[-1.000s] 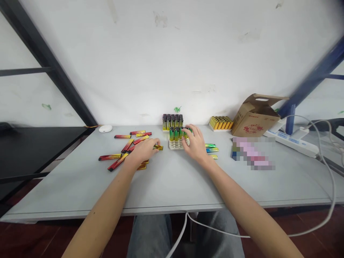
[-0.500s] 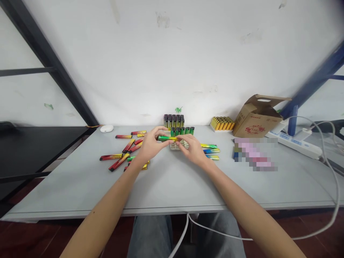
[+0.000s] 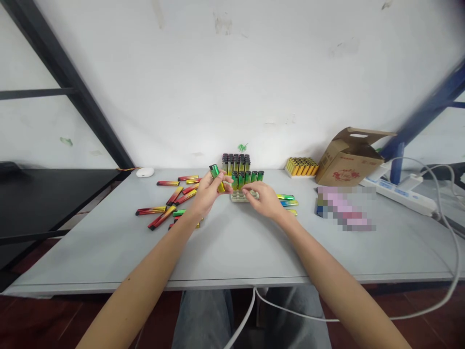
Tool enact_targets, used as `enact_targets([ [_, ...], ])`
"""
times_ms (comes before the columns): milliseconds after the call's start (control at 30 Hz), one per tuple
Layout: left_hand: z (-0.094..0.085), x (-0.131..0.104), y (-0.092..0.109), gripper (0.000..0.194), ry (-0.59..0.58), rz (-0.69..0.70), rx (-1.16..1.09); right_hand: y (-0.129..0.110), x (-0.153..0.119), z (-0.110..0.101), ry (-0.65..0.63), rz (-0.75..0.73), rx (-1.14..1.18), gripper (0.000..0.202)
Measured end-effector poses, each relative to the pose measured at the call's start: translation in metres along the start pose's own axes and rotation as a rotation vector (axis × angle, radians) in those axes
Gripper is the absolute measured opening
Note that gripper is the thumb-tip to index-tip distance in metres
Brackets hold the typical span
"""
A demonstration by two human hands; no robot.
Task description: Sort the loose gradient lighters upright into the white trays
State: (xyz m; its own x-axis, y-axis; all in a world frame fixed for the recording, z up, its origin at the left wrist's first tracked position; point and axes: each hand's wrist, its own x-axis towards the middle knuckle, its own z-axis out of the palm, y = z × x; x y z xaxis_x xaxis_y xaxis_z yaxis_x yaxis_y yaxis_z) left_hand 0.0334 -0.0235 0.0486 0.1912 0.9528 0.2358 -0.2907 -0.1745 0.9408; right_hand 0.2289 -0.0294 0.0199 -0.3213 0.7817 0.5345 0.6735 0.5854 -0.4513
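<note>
1. Since half a second ago, the green-and-gold lighter [image 3: 215, 172] has swung from level to tilted, and the right hand [image 3: 265, 198] has come off it.
2. Left hand [image 3: 207, 193] grips that lighter at ten o'clock of the white perforated tray [image 3: 238, 198]; the right, at three, is narrowly pinched, contents impossible to tell.
3. A loose grip could drop the lighter; a knuckle's nudge could topple the standing green lighters [image 3: 247, 177].
4. Grey table [image 3: 232, 252]: loose red-and-gold lighters [image 3: 162, 218] toward nine, cardboard box [image 3: 348, 167] between two and three, scuffed white wall [image 3: 232, 72] at twelve.
</note>
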Motion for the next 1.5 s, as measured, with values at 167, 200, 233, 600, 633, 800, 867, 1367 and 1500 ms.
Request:
enact_targets([
  [167, -0.001, 0.0, 0.001, 0.018, -0.027, -0.113, -0.127, 0.012, 0.004, -0.006, 0.072, 0.176, 0.189, 0.025],
  [200, -0.002, 0.002, 0.0, 0.02, -0.036, -0.143, -0.15, 0.014, 0.005, -0.006, 0.083, 0.244, 0.293, 0.026],
  [233, -0.003, 0.003, -0.001, 0.026, -0.05, -0.175, -0.164, 0.016, 0.006, -0.007, 0.091, 0.32, 0.41, 0.027],
  [600, -0.003, 0.005, -0.008, 0.042, -0.14, -0.334, -0.12, 0.021, 0.016, -0.017, 0.118, 0.748, 1.047, 0.042],
  [633, -0.002, 0.004, -0.009, 0.039, -0.153, -0.347, -0.139, 0.02, 0.016, -0.018, 0.119, 0.757, 1.067, 0.047],
  [800, 0.0, 0.003, -0.008, 0.031, -0.163, -0.414, -0.167, 0.013, 0.017, -0.024, 0.111, 0.774, 1.131, 0.054],
  [867, 0.001, 0.003, -0.008, 0.03, -0.167, -0.42, -0.145, 0.012, 0.017, -0.025, 0.117, 0.776, 1.133, 0.054],
  [1367, 0.005, 0.001, -0.011, 0.024, -0.151, -0.418, -0.138, 0.018, 0.017, -0.019, 0.114, 0.734, 1.109, 0.059],
  [1500, 0.007, 0.001, -0.01, 0.021, -0.093, -0.405, -0.122, 0.019, 0.016, -0.018, 0.101, 0.711, 1.123, 0.056],
])
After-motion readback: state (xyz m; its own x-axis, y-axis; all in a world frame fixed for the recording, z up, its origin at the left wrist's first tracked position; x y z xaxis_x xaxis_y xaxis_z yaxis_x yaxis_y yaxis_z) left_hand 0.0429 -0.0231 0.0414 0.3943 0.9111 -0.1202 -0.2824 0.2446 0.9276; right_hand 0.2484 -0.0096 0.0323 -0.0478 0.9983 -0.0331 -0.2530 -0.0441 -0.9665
